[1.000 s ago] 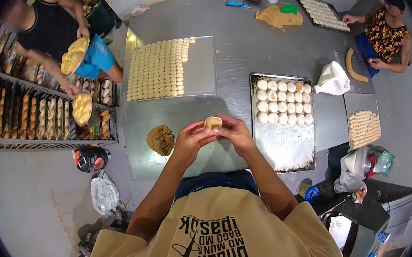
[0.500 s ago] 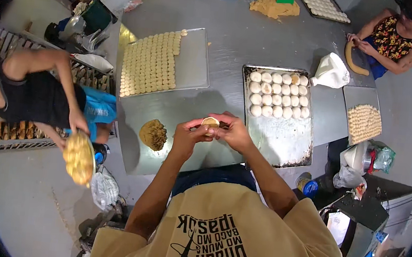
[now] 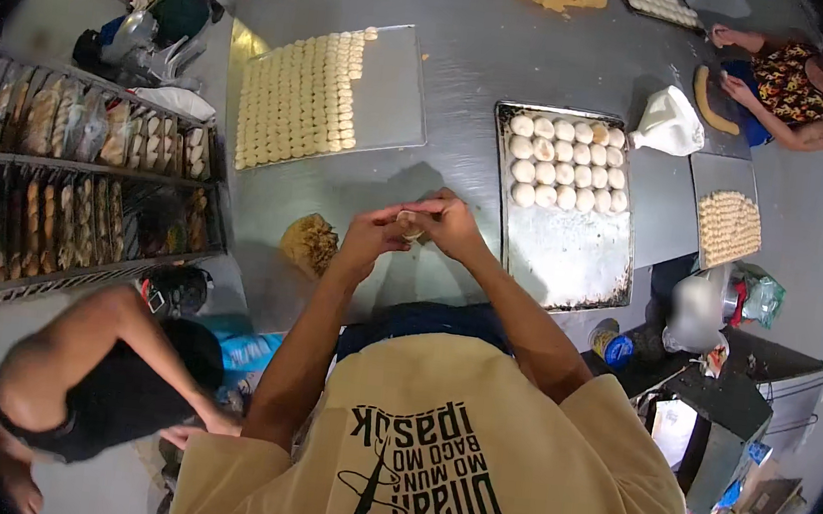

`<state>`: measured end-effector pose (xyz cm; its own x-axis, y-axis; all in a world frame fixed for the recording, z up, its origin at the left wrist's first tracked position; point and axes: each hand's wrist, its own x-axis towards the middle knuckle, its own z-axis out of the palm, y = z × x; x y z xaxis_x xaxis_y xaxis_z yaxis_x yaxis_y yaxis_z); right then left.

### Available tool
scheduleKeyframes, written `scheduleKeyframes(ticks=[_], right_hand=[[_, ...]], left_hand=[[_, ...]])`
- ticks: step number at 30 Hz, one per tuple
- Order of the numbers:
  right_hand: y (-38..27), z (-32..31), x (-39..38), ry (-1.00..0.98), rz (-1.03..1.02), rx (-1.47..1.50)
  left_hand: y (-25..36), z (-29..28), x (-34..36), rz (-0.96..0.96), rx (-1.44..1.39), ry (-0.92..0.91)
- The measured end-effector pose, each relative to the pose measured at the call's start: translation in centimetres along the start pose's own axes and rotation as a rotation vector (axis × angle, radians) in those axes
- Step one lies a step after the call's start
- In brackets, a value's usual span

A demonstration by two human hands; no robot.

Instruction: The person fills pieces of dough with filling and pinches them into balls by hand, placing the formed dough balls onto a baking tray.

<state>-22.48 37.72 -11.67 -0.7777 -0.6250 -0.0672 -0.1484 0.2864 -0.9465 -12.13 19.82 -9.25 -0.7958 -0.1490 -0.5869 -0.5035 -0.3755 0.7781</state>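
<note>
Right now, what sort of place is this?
Probably a bakery: dough balls on a baking tray, a dough rope on the table, and a rack of what looks like bread.

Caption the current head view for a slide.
Left hand and right hand hold a small dough piece over a grey table, near a tray of dough balls.

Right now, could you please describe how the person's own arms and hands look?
The left hand and right hand are bare, with no gloves or watch visible. The left sleeve and right sleeve are short, loose and tan, leaving both forearms uncovered.
</note>
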Motion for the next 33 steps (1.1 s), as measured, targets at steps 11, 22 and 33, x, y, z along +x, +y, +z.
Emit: scheduleKeyframes(ticks=[11,22,33], right_hand=[[1.6,1.9,-0.6,0.0,-0.224,-0.291],[3.7,1.8,1.2,-0.197,-0.03,-0.332],[5.2,-0.4,2.9,-0.207,-0.038,-0.173]], left_hand=[[-5.1,-1.7,4.5,0.045,0.147,0.098],[-3.7,0.4,3.8,0.434,0.964,0.288],[-5.3,1.2,3.2,0.608,0.763,0.35]])
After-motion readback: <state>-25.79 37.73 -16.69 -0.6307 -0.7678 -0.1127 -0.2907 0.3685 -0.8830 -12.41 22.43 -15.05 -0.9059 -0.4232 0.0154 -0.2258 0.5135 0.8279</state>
